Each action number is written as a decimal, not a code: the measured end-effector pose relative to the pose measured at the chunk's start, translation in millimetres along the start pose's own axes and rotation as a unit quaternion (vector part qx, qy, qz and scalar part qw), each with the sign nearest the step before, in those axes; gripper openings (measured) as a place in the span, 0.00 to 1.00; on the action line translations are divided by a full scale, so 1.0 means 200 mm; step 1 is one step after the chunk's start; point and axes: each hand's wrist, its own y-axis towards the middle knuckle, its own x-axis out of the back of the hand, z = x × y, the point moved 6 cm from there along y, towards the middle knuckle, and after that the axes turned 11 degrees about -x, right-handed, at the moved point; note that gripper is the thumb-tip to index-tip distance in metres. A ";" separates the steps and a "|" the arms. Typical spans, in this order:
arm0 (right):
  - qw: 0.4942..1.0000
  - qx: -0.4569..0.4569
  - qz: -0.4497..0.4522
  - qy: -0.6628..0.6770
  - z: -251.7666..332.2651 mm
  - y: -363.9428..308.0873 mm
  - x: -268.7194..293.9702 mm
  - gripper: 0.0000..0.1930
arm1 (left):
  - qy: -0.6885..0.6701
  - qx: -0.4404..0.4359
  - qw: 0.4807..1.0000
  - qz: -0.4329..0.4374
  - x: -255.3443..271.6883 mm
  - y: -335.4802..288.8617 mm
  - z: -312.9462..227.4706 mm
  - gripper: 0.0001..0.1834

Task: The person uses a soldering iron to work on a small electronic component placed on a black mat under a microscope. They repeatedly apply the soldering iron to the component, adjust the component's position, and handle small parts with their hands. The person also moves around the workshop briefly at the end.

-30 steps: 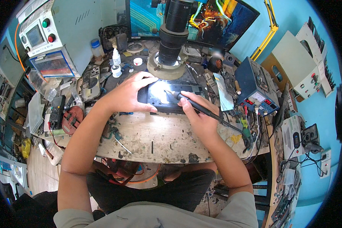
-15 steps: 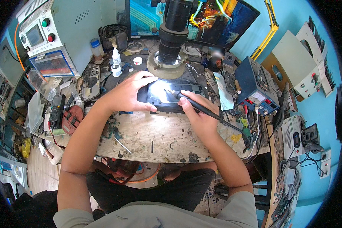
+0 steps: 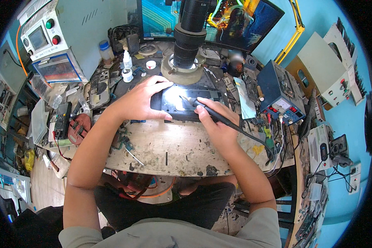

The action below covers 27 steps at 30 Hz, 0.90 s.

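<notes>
Under the black microscope (image 3: 189,39) lies a dark, flat rectangular device (image 3: 190,110), brightly lit on its left half. Its exact kind is hard to tell because of the glare. My left hand (image 3: 142,100) clasps the left end, thumb along the near edge and fingers at the far edge. In my right hand (image 3: 219,123) is a black soldering iron (image 3: 213,113), held like a pen. Its tip points left and down over the lit surface. Whether it touches cannot be made out. A cord runs from the handle toward the right.
Behind the microscope stands a monitor (image 3: 239,25) with a magnified picture. Small white bottles (image 3: 127,62) and an open round tub (image 3: 151,64) sit far left of the device. At right are a blue power supply (image 3: 281,93) and cables; a multimeter (image 3: 62,120) lies left.
A dark shape has grown on the right part of the monitor's picture. Both hands keep nearly the same place; the whole view has shifted slightly.
</notes>
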 end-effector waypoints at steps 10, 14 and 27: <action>1.000 0.013 -0.008 0.003 0.01 0.00 -0.01 0.10 | 0.006 -0.016 1.000 -0.009 0.01 0.00 -0.01 0.54; 1.000 0.002 0.000 0.006 -0.01 0.00 0.00 0.10 | 0.001 -0.007 1.000 -0.002 0.01 0.01 -0.02 0.54; 1.000 -0.004 0.001 0.002 -0.01 0.00 0.00 0.10 | 0.001 -0.008 1.000 0.004 0.01 0.01 -0.01 0.55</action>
